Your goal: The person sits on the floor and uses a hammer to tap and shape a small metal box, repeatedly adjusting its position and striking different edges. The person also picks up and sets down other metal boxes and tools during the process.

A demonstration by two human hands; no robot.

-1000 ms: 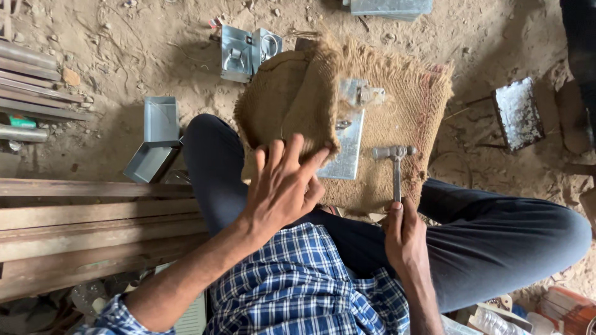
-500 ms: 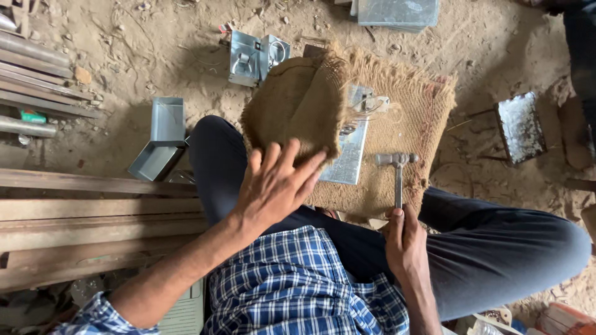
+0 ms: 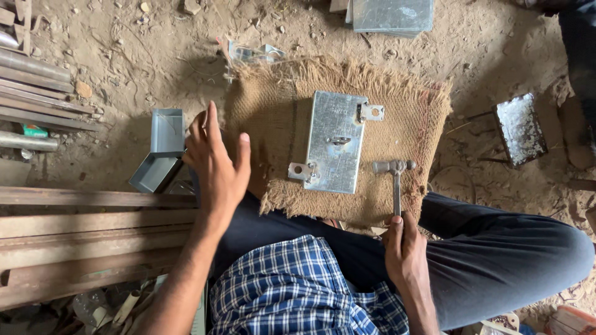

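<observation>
small green-labelled packet [image 3: 34, 131] far left among metal bars, red-white pkg [image 3: 571, 319] bottom-right corner

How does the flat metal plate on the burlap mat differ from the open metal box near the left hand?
The flat galvanised plate lies on the burlap mat with lugs and a centre fitting; the open grey sheet-metal box sits on dirt, hollow and plain. The plate is nearer the hammer, the box beside the left hand. Both are grey sheet metal.

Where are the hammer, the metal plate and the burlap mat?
hammer [image 3: 397, 186]: head view, on its handle.
metal plate [image 3: 335, 142]: head view, on its flat face.
burlap mat [image 3: 273, 118]: head view, on bare weave.
</observation>
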